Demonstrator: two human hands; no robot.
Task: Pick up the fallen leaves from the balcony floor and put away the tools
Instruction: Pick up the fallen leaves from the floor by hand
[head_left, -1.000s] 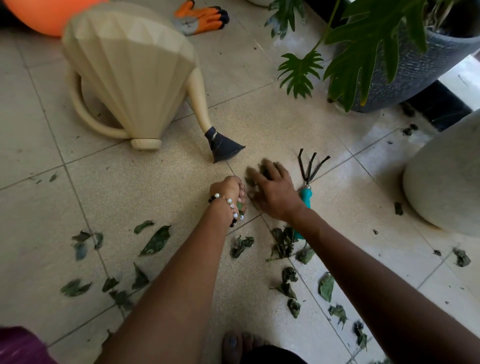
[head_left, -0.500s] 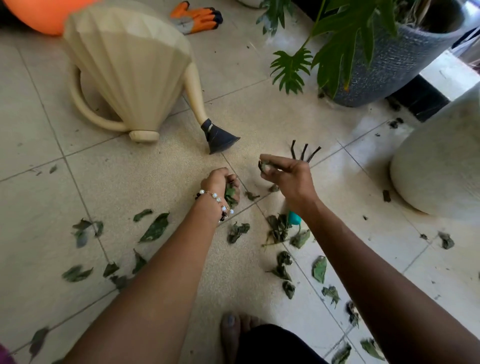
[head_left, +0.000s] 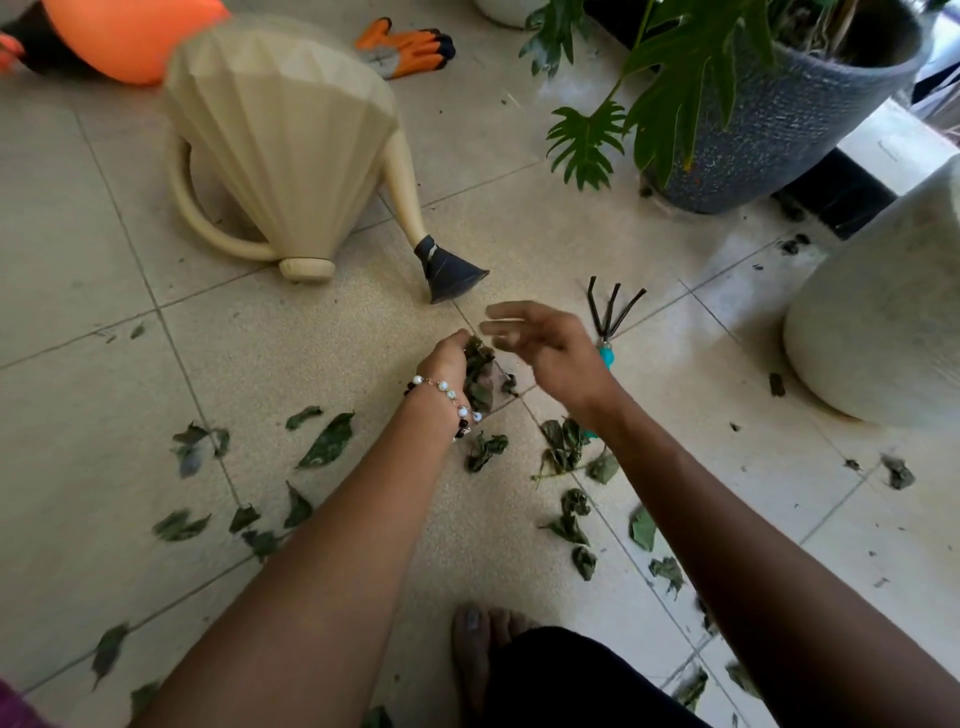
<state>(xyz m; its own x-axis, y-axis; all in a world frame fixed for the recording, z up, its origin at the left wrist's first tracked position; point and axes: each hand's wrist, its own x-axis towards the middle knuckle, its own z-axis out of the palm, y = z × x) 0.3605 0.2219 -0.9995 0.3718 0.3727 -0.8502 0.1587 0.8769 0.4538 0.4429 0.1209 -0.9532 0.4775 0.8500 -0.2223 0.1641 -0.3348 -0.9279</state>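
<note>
Left hand: we see the left hand (head_left: 448, 364), a white-and-black bead bracelet (head_left: 451, 400) on its wrist, curled round a bunch of crumpled dark green leaves (head_left: 479, 375) above the beige tiled floor (head_left: 311, 353).
Right hand: we see the right hand (head_left: 545, 340) just beside the bunch, fingers (head_left: 501, 327) extended and blurred, holding nothing.
Fallen leaves: we count many loose dark green leaves (head_left: 327, 441) scattered over the floor below and to both sides of the hands.
Hand rake: a black three-pronged rake with a teal handle (head_left: 609, 317) lies on the floor, partly hidden under the right forearm.
Watering can: a cream ribbed plastic watering can with a dark rose (head_left: 291, 150) stands toward the floor's far left.
Gloves: orange-and-grey work gloves (head_left: 405, 47) lie at the far edge.
Pots: a grey textured planter with a green plant (head_left: 779, 114) stands at the far right; a white rounded pot (head_left: 883, 322) stands at the right edge.
</note>
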